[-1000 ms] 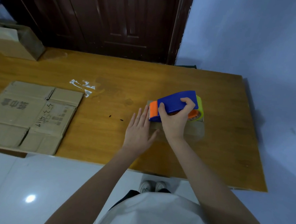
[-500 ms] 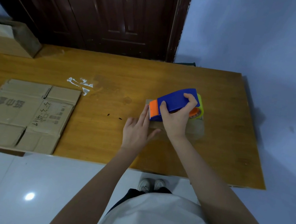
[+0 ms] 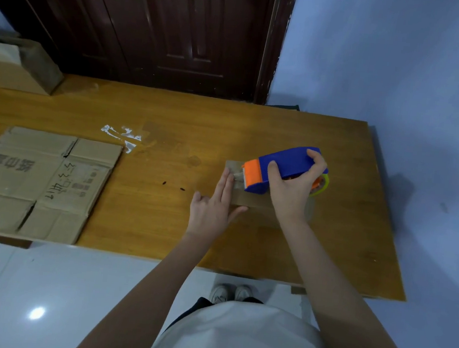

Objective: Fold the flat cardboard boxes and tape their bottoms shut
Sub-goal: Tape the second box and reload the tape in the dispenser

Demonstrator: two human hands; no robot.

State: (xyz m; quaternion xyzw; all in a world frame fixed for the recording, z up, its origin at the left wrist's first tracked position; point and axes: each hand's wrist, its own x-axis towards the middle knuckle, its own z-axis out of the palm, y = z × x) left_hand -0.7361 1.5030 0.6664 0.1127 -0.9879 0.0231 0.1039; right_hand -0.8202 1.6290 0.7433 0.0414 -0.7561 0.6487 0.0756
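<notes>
At the far left edge of the wooden table stands a made-up cardboard box, partly cut off by the frame, against the dark door. Nearer the front edge lies a flattened cardboard box, printed side up, its near-left corner reaching the table's lip. Just beyond its right corner are white scraps of torn tape residue, and further right two small dark specks on the bare wood.

Right of centre sits a small folded box, much the same colour as the table and hard to make out. The left hand rests flat on its left end, fingers straight and together, thumb spread onto the top. The right hand grips a blue and orange tape dispenser, fingers wrapped over the top and thumb on the near side, orange nose on the box just beside the left fingertips. The hand and dispenser hide most of the box's top.
</notes>
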